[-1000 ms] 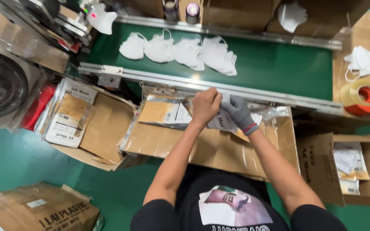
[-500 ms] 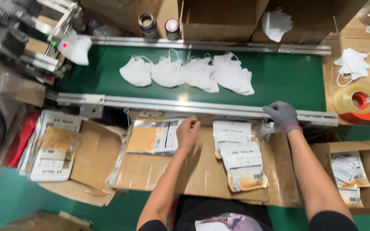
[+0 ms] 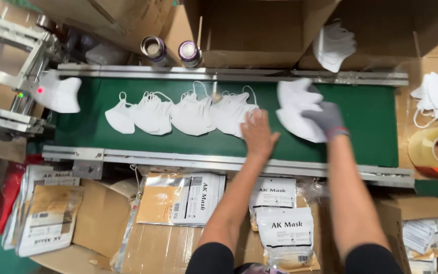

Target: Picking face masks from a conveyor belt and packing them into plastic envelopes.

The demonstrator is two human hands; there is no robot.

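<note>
A green conveyor belt (image 3: 371,116) carries a row of several white folded face masks (image 3: 191,114). My bare left hand (image 3: 256,134) lies flat on the belt, fingers apart, touching the edge of the rightmost mask in the row. My right hand (image 3: 323,117), in a grey glove, grips a small stack of white masks (image 3: 295,109) over the belt. Below the belt's metal rail, printed mask pouches (image 3: 286,231) lie on flattened cardboard (image 3: 168,246).
Two small cylinders (image 3: 171,50) stand behind the belt by an open cardboard box (image 3: 252,30). More masks (image 3: 434,96) and a tape roll (image 3: 437,149) sit at the right. Pouch stacks (image 3: 44,213) lie at the left; a machine (image 3: 11,91) feeds the belt.
Both hands rose from the pouches and rail up onto the belt. My right hand took hold of a stack of masks; my left hand now rests by the mask row.
</note>
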